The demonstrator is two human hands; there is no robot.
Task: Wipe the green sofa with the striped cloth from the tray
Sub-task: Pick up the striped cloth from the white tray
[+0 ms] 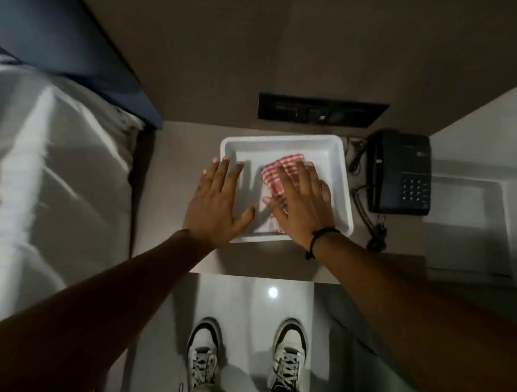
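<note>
A red and white striped cloth lies folded in a white tray on a bedside table. My right hand lies flat over the cloth with its fingers spread, covering most of it. My left hand hovers flat over the tray's left rim, fingers apart and holding nothing. The green sofa is not in view.
A black telephone with a coiled cord stands right of the tray. A black socket panel is on the wall behind. A bed with white sheets and a dark headboard fills the left. My shoes stand on a glossy floor.
</note>
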